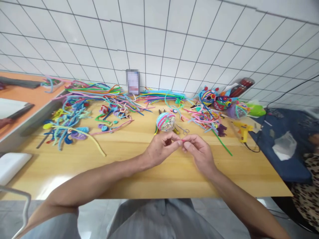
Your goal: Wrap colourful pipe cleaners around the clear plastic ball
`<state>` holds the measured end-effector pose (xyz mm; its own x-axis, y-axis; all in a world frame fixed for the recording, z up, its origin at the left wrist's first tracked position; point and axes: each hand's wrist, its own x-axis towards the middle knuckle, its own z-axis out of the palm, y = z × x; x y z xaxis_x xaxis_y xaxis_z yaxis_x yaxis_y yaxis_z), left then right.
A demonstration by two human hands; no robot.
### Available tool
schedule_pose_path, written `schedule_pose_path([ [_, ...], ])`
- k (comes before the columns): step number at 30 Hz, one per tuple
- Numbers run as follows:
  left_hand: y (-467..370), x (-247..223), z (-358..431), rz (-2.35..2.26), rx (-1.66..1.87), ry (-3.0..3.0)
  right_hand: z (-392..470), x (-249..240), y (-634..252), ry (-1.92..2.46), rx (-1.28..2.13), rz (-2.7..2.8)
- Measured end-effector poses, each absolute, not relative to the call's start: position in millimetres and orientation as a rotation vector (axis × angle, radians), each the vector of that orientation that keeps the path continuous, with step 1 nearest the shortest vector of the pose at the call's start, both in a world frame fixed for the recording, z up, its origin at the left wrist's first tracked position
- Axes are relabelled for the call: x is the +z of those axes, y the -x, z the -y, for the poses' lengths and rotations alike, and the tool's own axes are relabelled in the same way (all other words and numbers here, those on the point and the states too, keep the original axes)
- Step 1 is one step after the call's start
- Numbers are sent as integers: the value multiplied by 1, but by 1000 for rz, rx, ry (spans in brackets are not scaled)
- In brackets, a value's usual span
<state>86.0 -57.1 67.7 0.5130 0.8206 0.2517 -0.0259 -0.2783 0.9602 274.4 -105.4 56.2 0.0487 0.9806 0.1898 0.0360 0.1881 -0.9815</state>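
My left hand (pixel 163 147) and my right hand (pixel 198 151) meet above the middle of the wooden table. Thumbs and fingertips of both are pinched on a short piece of pink pipe cleaner (pixel 183 140), mostly covered by the fingers. Just beyond my left hand sits a clear ball (pixel 166 122) banded with pink, blue and white pipe cleaner. Yellow-and-black handled pliers (pixel 156 128) lie partly hidden behind the ball. To its right are small scissors (pixel 185 131), their loops showing.
Tangled pipe cleaners (pixel 74 113) spread along the left and back. A phone (pixel 133 82) leans on the tiled wall. Decorated balls (pixel 208 97) stand back right, with a yellow glue gun (pixel 243 131) nearer. A person in leopard print (pixel 305 196) is at the far right.
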Motion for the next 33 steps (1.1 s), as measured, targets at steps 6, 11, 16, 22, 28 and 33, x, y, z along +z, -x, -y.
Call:
schedule_pose_path([
  [6, -80, 68, 75, -688, 1036, -1653, 121, 64, -261, 1172, 795, 1376],
  [11, -76, 68, 88, -655, 971, -1486, 132, 66, -262, 1212, 571, 1558],
  [16, -79, 71, 93, -597, 909, -1248, 136, 66, -261, 1226, 510, 1600],
  [22, -84, 64, 87, -594, 909, -1044, 126, 59, -259, 1239, 536, 1551],
  [28, -78, 53, 66, -664, 1017, -1408, 107, 58, -261, 1245, 672, 1528],
  [33, -70, 48, 44, -724, 1223, -1925, 88, 64, -263, 1312, 645, 1648],
])
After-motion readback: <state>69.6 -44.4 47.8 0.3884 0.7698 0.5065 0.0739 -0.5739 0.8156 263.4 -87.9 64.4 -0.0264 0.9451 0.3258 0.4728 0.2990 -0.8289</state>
